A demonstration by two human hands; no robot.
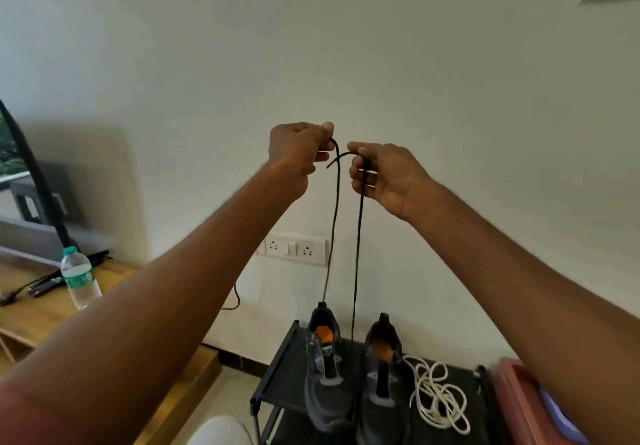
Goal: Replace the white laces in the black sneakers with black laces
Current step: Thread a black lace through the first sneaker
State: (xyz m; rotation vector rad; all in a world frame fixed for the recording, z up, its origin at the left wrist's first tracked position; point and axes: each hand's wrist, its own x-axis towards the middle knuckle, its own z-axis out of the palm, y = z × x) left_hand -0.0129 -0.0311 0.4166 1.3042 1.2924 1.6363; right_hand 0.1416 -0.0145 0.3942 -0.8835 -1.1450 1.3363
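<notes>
My left hand point(298, 154) and right hand point(384, 178) each pinch an end of the black lace point(358, 237) in their fingers, raised high above the black sneakers point(353, 385). Both sneakers stand on the rack point(280, 375); white laces point(440, 396) lie just right of them, near its edge.

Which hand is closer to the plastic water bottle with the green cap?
Left. The left hand is up high, above and right of the clear plastic water bottle on the wooden table. The right hand is further right again.
</notes>
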